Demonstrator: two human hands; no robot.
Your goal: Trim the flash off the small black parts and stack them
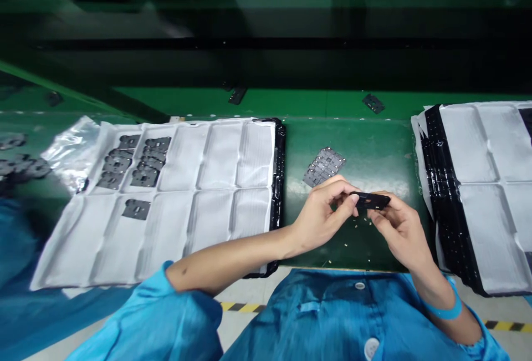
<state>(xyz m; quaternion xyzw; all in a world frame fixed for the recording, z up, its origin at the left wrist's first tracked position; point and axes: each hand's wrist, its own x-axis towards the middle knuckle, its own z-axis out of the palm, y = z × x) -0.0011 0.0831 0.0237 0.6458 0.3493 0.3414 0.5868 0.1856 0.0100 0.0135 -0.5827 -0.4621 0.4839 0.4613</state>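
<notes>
- One flat black part [372, 201], pinched at both ends by left hand [320, 214] (9 o'clock) and right hand [399, 228] (3 o'clock), above green bench [374, 145].
- Step, as judged: single piece in close handling; next move calls for steady pinch, no bending.
- Grey stack [324, 166] at 11 o'clock; part-filled tray [216, 183] at 9.
- Part's detail hidden by fingers; second tray [477, 183] at 3 cut off.

The bench [374, 150] is showing deep green across the middle of the frame. At left, a white ribbed sheet [216, 183] is sitting in a glossy black tray [279, 183], carrying dark grey plates [143, 164]. The small part [372, 201] at centre is looking black. A blue smock [324, 316] and a yellow-and-black floor stripe [239, 306] are filling the bottom edge.
</notes>
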